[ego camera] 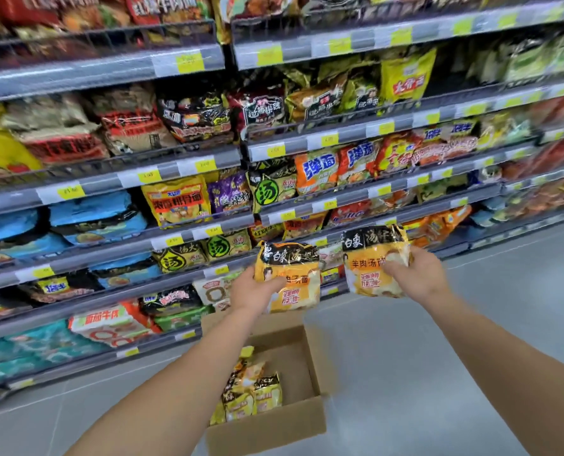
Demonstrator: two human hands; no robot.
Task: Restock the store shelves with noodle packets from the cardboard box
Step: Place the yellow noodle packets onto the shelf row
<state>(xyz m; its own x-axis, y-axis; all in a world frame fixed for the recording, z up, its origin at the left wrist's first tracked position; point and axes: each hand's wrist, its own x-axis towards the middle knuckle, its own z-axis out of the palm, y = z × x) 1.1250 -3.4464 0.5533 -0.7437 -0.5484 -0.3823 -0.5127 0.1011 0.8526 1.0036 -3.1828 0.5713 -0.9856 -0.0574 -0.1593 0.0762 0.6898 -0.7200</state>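
Note:
My left hand (252, 291) grips a yellow and black noodle packet (298, 278) by its left edge, held upright in front of the lower shelves. A second packet of the same kind (369, 255) is in my right hand (415, 274), which grips its right side. Both packets are held above the open cardboard box (294, 353) on the floor. Several more yellow packets (251, 390) lie in the box's left half. The shelves (188, 225) ahead are full of assorted noodle packets.
Grey shelf rails with yellow price tags (205, 166) run across the view in several tiers. The shelving slants away to the right. Pale grey floor (422, 373) spreads out to the right of the box and behind it.

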